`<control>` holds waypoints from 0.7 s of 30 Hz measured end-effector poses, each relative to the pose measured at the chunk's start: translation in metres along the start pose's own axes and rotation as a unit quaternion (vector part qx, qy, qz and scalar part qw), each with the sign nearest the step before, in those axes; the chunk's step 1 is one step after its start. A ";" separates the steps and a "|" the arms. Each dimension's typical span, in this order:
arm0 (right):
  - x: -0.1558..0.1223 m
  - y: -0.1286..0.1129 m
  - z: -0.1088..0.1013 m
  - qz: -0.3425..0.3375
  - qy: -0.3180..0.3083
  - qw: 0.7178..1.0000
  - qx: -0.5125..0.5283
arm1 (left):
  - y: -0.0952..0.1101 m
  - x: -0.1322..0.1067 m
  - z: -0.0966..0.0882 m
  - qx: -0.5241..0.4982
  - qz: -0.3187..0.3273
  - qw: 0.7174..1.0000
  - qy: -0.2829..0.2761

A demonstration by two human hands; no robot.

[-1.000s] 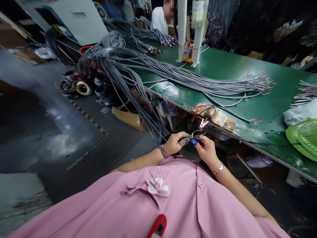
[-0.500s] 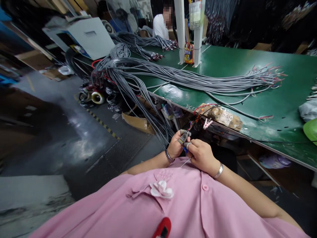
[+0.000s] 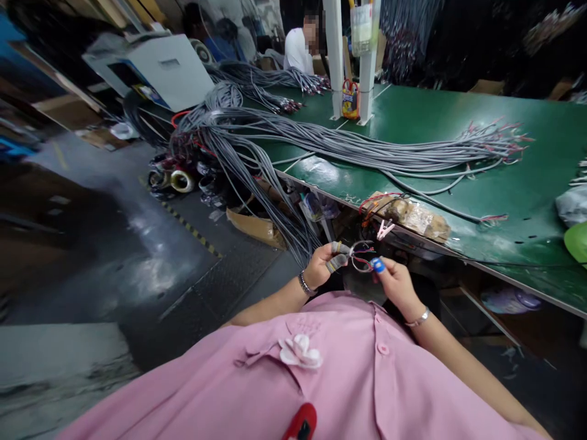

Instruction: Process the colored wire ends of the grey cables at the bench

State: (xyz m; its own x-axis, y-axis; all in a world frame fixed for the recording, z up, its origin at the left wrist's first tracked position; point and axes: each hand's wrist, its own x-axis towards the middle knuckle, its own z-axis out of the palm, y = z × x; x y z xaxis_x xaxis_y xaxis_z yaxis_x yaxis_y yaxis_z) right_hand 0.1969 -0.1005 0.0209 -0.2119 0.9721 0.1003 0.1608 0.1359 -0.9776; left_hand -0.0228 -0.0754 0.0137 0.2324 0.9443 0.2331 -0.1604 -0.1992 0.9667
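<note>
Your R hand point(image 3: 398, 286) is now farther from L hand point(image 3: 320, 267), at its approx 3 o'clock, pinching red wire point(image 3: 362, 261); L fingers point(image 3: 337, 263) clamp multicore cable end point(image 3: 351, 252).

Workshop interior with a long, glossy green workbench point(image 3: 554, 146) stretching from the far left to the near right, white glare on its top. Two white posts point(image 3: 336, 61) rise from it near the far middle. Under the bench at right is a dim shelf point(image 3: 486, 315) with a pale edge. At left, a worn grey floor point(image 3: 114, 238) reflects blurry light, with a yellow-and-black striped line point(image 3: 195, 233) slanting across it; nearer lies a dark, textured floor panel point(image 3: 206, 290). The far right background is deep in shadow
</note>
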 end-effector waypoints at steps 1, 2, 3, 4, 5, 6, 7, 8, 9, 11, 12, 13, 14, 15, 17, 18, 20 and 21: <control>0.000 0.003 -0.004 0.037 0.032 0.997 0.063 | 0.002 -0.001 -0.002 0.039 0.019 0.999 -0.022; -0.001 0.004 -0.008 0.063 0.053 0.989 0.121 | 0.003 -0.001 -0.003 0.077 0.039 0.995 -0.041; -0.001 0.005 -0.010 0.079 0.064 0.980 0.170 | 0.005 -0.001 -0.004 0.112 0.062 0.990 -0.059; 0.000 0.004 -0.011 0.089 0.066 0.972 0.206 | 0.005 0.000 -0.004 0.142 0.088 0.983 -0.073; 0.000 0.003 -0.012 0.096 0.063 0.967 0.228 | 0.006 0.000 -0.004 0.165 0.113 0.976 -0.084; 0.001 0.001 -0.013 0.103 0.060 0.964 0.236 | 0.006 0.001 -0.004 0.182 0.135 0.970 -0.092; 0.002 -0.001 -0.014 0.108 0.059 0.965 0.232 | 0.006 0.002 -0.003 0.196 0.152 0.964 -0.096; 0.002 -0.003 -0.017 0.111 0.062 0.968 0.216 | 0.006 0.003 -0.002 0.208 0.163 0.960 -0.096; 0.002 -0.006 -0.020 0.105 0.065 0.974 0.187 | 0.007 0.003 -0.002 0.222 0.169 0.956 -0.094; 0.000 -0.014 -0.029 0.063 0.068 0.992 0.087 | 0.009 0.003 -0.002 0.253 0.168 0.949 -0.086; -0.002 -0.020 -0.034 0.029 0.061 0.998 0.018 | 0.010 0.002 -0.002 0.270 0.165 0.945 -0.083; -0.005 -0.026 -0.039 -0.008 0.053 0.997 -0.059 | 0.012 0.001 -0.002 0.286 0.161 0.941 -0.081; -0.008 -0.033 -0.042 -0.043 0.043 0.989 -0.138 | 0.014 0.001 -0.003 0.302 0.157 0.937 -0.081; -0.011 -0.039 -0.043 -0.070 0.031 0.974 -0.212 | 0.015 0.000 -0.003 0.317 0.153 0.932 -0.083; -0.015 -0.052 -0.042 -0.096 0.023 0.937 -0.335 | 0.017 -0.001 -0.003 0.344 0.155 0.922 -0.085; -0.017 -0.057 -0.039 -0.104 0.027 0.917 -0.384 | 0.018 -0.002 -0.002 0.354 0.161 0.917 -0.085; -0.018 -0.063 -0.032 -0.119 0.046 0.880 -0.457 | 0.019 -0.002 -0.001 0.369 0.175 0.909 -0.087; -0.018 -0.064 -0.028 -0.128 0.054 0.865 -0.482 | 0.020 -0.002 -0.001 0.375 0.182 0.905 -0.089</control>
State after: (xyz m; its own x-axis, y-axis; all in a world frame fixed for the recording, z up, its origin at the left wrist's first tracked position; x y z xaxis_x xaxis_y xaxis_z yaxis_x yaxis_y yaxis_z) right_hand 0.2177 -0.1213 0.0871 -0.2763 0.8918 0.3582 0.8618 0.3949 -0.3183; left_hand -0.0272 -0.0807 0.0323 0.4560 0.7369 0.4991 0.4228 -0.6728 0.6071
